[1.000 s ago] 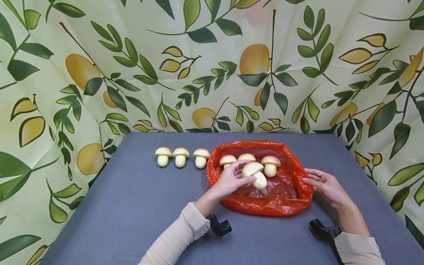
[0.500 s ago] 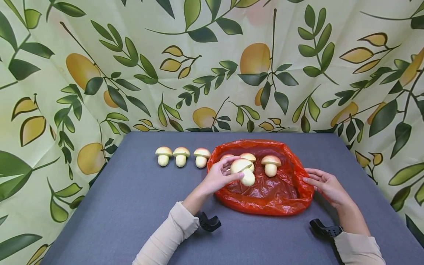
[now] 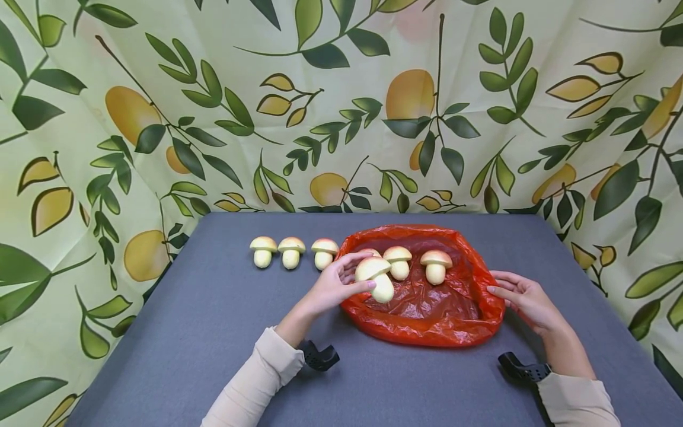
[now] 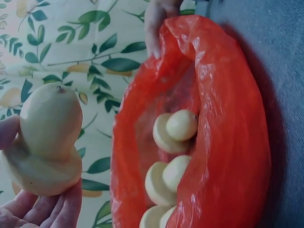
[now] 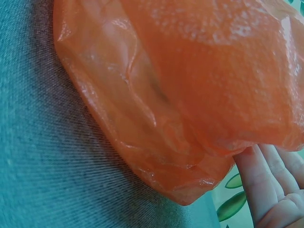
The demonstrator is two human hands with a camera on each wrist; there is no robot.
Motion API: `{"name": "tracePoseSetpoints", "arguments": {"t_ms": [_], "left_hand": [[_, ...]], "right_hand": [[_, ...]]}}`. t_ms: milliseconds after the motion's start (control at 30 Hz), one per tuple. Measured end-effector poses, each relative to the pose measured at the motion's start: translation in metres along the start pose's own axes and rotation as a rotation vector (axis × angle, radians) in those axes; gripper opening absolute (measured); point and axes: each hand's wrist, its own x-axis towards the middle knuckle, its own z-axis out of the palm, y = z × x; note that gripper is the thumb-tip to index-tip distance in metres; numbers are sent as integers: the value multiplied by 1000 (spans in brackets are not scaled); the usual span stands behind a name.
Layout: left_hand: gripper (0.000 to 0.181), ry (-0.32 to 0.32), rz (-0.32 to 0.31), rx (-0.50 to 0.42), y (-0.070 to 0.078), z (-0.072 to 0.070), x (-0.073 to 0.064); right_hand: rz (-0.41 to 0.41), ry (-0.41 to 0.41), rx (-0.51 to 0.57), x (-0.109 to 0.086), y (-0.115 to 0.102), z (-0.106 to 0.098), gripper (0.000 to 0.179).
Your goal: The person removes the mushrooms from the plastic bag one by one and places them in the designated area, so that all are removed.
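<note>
My left hand (image 3: 329,286) holds a pale toy mushroom (image 3: 380,286) between thumb and fingers, tilted, over the left part of a red plastic bag (image 3: 421,335). In the left wrist view this mushroom (image 4: 50,123) hangs apart from the bag, stem upward in that picture. Inside the open bag lie three more mushrooms (image 3: 436,271); the leftmost is mostly hidden behind my left hand and the held one. At the bag's right rim, my right hand (image 3: 528,303) grips the edge with thumb and fingers. Its fingertips are partly covered by the plastic in the right wrist view.
Three mushrooms (image 3: 291,255) stand in a row on the grey table (image 3: 213,332), left of the bag. The rightmost of them is close to the bag's left rim. A leaf-and-fruit patterned cloth (image 3: 341,118) hangs behind and at both sides of the table.
My left hand has moved left with its mushroom, from the bag's middle toward its left rim, uncovering the middle mushroom inside. My right hand has stayed at the bag's rim.
</note>
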Motion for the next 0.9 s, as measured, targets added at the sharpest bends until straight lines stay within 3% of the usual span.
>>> {"name": "tracePoseSetpoints", "arguments": {"t_ms": [333, 567, 900], "left_hand": [[55, -7, 12, 15, -5, -17, -8], [53, -28, 92, 3, -12, -33, -13], [52, -27, 112, 16, -24, -55, -21]], "right_hand": [[14, 14, -3, 0, -1, 1, 33], [6, 18, 29, 1, 0, 2, 34], [7, 11, 16, 1, 0, 1, 34]]}}
